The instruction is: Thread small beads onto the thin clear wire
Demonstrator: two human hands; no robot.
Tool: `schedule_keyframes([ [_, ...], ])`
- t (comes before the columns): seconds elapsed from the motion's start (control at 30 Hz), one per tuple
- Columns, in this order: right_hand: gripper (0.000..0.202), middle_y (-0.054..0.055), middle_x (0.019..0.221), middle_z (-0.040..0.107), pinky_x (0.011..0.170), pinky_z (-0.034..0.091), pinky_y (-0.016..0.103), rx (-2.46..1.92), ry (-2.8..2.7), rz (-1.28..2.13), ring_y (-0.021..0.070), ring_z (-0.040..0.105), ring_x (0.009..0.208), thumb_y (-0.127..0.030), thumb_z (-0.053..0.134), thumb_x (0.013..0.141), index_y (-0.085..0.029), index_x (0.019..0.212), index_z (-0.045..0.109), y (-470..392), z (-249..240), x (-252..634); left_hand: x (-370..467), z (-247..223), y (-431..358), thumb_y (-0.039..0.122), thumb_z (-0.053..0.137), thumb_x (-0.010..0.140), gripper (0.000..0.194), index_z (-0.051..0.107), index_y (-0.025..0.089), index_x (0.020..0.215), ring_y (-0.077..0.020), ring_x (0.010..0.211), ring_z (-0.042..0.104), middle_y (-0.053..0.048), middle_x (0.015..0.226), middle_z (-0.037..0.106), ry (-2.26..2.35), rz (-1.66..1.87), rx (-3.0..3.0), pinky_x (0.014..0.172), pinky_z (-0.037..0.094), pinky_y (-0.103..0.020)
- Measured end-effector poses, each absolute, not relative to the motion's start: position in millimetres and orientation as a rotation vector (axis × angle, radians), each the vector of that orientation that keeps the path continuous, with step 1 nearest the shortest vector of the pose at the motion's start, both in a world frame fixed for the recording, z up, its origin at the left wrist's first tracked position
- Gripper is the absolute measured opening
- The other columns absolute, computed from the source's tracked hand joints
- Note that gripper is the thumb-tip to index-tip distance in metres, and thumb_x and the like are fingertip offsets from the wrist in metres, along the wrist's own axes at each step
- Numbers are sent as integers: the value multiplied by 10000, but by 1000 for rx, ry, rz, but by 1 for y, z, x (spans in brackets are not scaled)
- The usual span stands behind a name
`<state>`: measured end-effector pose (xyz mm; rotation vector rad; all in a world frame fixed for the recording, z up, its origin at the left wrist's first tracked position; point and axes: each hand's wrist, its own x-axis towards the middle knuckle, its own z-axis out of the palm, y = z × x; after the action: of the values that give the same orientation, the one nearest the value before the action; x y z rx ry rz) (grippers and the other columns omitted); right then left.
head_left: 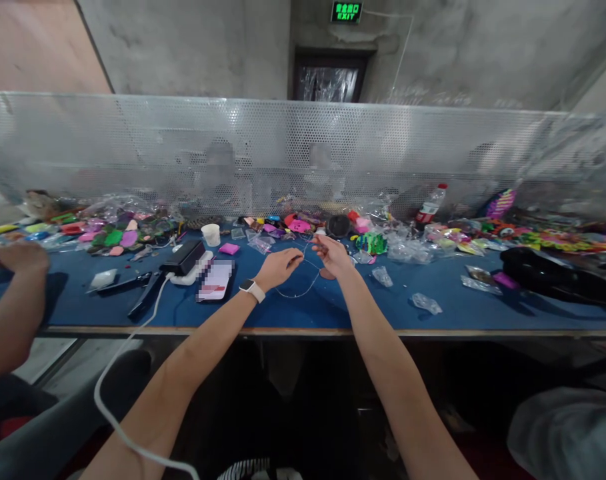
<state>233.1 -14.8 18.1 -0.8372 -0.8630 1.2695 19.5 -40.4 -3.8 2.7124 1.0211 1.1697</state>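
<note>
Both my hands are raised over the middle of the blue table. A thin pale string (297,296) runs between them and hangs in a loop below. My left hand (281,267), with a watch (253,289) on its wrist, is pinched on the string. Close beside it on the right, my right hand (331,255) has its fingertips pressed together on the string too. A small brown round piece (327,274) lies just below my right hand. Whether either hand holds anything besides the string is too small to tell.
A phone (215,280), a black box (183,258) with a white cable and a white cup (211,235) stand left. Colourful pieces line the back, with a bottle (431,204) and black bag (547,275) right. Another person's hand (25,257) is far left.
</note>
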Motion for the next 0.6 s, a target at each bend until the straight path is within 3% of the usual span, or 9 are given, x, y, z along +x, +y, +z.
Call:
schedule_keyframes([
  [0.2, 452, 73, 864, 808, 491, 574, 209, -868, -1069, 1219, 137, 737, 587, -603, 821, 884, -158, 936, 764, -24, 20, 223, 19, -7, -28, 266, 484, 1096, 200, 649, 207, 1000, -176, 797, 635, -52, 939, 705, 1147, 1461, 2436, 762, 484, -294],
  [0.33, 493, 55, 850, 795, 490, 567, 229, -882, -1253, 1209, 150, 732, 580, -601, 924, 746, -175, 934, 761, -26, 12, 212, 13, -7, -21, 273, 483, 1096, 205, 632, 198, 977, -164, 758, 594, -54, 936, 679, 1265, 1612, 2270, 735, 472, -290],
  [0.43, 512, -3, 714, 732, 381, 446, 214, -892, -1247, 1116, 103, 607, 428, -601, 952, 663, -183, 864, 736, -26, 4, 200, 12, -8, -21, 294, 506, 1091, 203, 642, 196, 975, -157, 735, 590, -53, 937, 684, 1258, 1587, 2288, 735, 473, -289],
  [0.5, 510, -37, 621, 659, 328, 327, 209, -874, -1194, 1043, 66, 488, 359, -624, 930, 669, -185, 796, 704, -26, 0, 192, 12, -8, -22, 294, 514, 1087, 199, 645, 196, 974, -155, 730, 592, -51, 942, 688, 1249, 1574, 2319, 742, 475, -289],
  [0.6, 521, -52, 588, 599, 324, 255, 211, -850, -1161, 1088, 37, 398, 347, -641, 915, 678, -187, 748, 670, -28, -2, 186, 14, -8, -26, 285, 520, 1083, 181, 645, 202, 983, -152, 724, 593, -47, 954, 689, 1254, 1572, 2347, 753, 478, -289],
])
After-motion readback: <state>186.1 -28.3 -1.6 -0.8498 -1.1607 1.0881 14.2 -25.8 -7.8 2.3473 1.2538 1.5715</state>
